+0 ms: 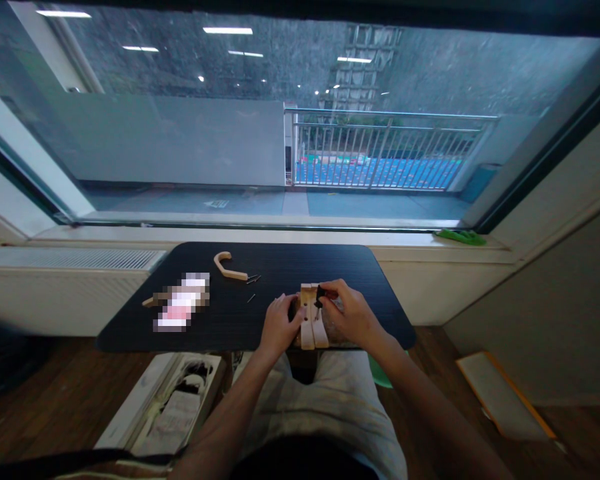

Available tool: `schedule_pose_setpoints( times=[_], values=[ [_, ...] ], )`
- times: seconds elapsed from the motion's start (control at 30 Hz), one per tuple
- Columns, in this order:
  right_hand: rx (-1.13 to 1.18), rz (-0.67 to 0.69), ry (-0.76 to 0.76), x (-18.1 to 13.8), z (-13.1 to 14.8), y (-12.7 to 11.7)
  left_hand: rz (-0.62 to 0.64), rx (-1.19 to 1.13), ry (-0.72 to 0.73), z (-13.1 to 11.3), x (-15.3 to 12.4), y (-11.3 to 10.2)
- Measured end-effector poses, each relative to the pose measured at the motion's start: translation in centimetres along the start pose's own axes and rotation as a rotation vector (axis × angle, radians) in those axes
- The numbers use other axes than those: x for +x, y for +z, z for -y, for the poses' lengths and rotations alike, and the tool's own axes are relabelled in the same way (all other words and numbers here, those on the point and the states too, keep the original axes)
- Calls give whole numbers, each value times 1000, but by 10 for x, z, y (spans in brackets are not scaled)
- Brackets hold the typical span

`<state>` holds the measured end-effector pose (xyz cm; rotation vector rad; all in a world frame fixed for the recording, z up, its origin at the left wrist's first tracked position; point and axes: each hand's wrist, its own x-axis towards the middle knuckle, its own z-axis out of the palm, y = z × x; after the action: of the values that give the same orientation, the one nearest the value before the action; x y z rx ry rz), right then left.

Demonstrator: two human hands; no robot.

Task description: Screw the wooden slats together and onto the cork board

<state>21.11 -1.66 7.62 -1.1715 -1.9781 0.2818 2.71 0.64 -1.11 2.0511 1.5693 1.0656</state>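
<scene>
Two pale wooden pieces point(307, 333) lie side by side near the table's front edge, with small dark holes or fittings along their facing parts. My left hand point(279, 325) is closed against their left side, its thumb resting on the wood. Above their right side, my right hand point(350, 312) pinches a small black object point(321, 295); its exact kind is hard to make out. Clear wrapping partly shows under my right hand. Farther back on the left sit a hook-shaped wooden piece point(230, 268) and several thin metal screws point(253, 279).
The black table point(260, 327) stands against a window sill, where a green cloth-like item point(461, 237) lies. A blurred-out item point(183, 303) is on the table's left. An open white box point(180, 400) sits below, and an orange-edged board point(505, 397) rests on the floor at right.
</scene>
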Motion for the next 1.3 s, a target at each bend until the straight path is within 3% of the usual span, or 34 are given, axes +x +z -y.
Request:
schedule_pose_setpoints(
  times=[1.3],
  values=[
    [-20,-37,-71,3,0,3,8,9,27,-4,3,-4]
  ],
)
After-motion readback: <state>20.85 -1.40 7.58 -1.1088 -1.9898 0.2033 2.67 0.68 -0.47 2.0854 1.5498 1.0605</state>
